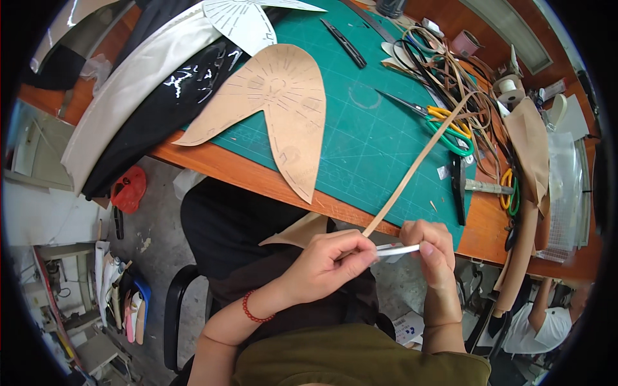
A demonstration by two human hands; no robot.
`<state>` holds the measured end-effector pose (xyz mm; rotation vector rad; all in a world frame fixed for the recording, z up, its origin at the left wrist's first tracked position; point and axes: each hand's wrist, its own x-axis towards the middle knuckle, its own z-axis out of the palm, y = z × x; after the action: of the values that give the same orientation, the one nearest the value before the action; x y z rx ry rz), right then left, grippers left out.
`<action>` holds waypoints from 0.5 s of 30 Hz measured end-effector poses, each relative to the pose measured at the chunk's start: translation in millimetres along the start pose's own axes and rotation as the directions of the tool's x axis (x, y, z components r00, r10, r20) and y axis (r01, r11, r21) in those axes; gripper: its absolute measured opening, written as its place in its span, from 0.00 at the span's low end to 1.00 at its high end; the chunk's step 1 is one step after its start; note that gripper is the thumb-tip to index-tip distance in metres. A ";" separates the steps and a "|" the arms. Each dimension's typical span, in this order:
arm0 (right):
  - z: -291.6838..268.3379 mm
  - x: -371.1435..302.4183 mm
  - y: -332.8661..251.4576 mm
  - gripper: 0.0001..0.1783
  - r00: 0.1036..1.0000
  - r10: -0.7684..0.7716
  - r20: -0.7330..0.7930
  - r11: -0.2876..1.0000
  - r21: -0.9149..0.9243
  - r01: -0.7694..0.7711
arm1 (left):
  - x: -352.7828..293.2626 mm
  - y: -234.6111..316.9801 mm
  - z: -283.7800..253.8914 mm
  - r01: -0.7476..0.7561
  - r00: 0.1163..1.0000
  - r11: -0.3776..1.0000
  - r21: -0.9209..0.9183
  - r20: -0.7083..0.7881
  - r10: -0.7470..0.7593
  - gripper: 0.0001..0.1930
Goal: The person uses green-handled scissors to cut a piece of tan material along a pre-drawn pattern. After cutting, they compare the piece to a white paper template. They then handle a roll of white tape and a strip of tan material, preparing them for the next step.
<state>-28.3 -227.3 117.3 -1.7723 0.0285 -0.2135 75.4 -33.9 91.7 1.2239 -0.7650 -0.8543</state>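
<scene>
My left hand [335, 260], fingers closed, grips the lower end of a long tan leather strip [415, 167]. The strip slants up and right across the green cutting mat [347, 151] to a tangle of thin strips. Between my two hands spans a slim white piece [398, 250], whose exact kind I cannot make out. My right hand [432, 252] pinches its right end, fingers curled. Both hands are just in front of the table edge. Left of the strip lies a tan two-lobed leather piece [301, 109] with dashed pen lines.
Scissors [444, 122] with yellow and green handles and a hammer [459, 190] lie right of the strip. A black cutter knife [344, 43] rests farther back. White and black sheets [187, 83] drape off the left side. Another person [537, 325] sits at far right.
</scene>
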 end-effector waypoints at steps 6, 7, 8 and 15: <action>2.6 -3.0 9.8 0.20 0.996 0.062 0.058 0.822 0.563 -0.084 | -8.9 -15.1 -1.8 0.035 0.999 0.951 -0.308 0.028 -0.028 0.09; 2.8 -4.4 10.9 0.20 0.993 0.108 0.050 0.822 0.557 -0.118 | -8.2 -15.0 -2.8 0.039 0.999 0.958 -0.285 0.026 -0.033 0.09; 2.5 -5.2 12.1 0.21 0.987 0.153 0.045 0.820 0.552 -0.152 | -7.1 -14.3 -5.0 0.043 0.999 0.965 -0.260 0.021 -0.039 0.10; 9.3 3.2 -1.7 0.06 0.987 -0.067 0.147 0.955 -0.277 0.106 | -6.0 -1.2 2.6 -0.050 0.999 0.931 0.361 0.004 0.052 0.09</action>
<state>-23.8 -218.3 117.6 -2.0738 -0.1231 -0.1568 70.1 -29.9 90.8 1.5232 -0.9758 -0.6836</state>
